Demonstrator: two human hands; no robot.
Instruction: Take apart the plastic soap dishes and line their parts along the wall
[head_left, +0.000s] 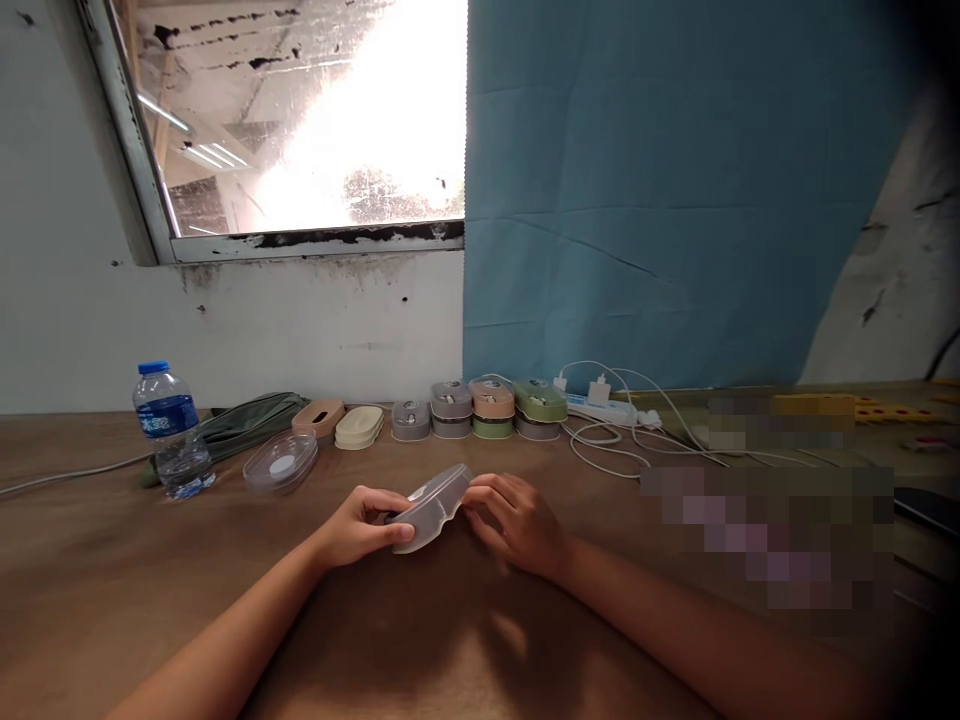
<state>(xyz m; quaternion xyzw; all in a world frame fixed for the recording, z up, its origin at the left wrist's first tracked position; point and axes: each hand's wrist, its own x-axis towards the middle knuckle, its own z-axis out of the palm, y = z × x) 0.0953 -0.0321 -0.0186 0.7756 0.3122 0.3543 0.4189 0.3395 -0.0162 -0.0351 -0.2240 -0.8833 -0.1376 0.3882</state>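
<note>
Over the brown table, a small translucent grey plastic box (436, 508) is held tilted, its right end raised. My left hand (367, 525) is closed around its left end, thumb on the near side and fingers behind. At the raised right end, my right hand (517, 520) has its fingers bent in, with the fingertips against the rim. Part of the box's far side is hidden by my left fingers.
Behind the hands stand several lidded boxes (493, 400), some stacked. To the left are cream lids (360, 428), a pink tray (318, 418), a clear lid (281, 462) and a water bottle (171, 430). Right of the stacks lies a power strip (604, 408) with white cables (600, 440).
</note>
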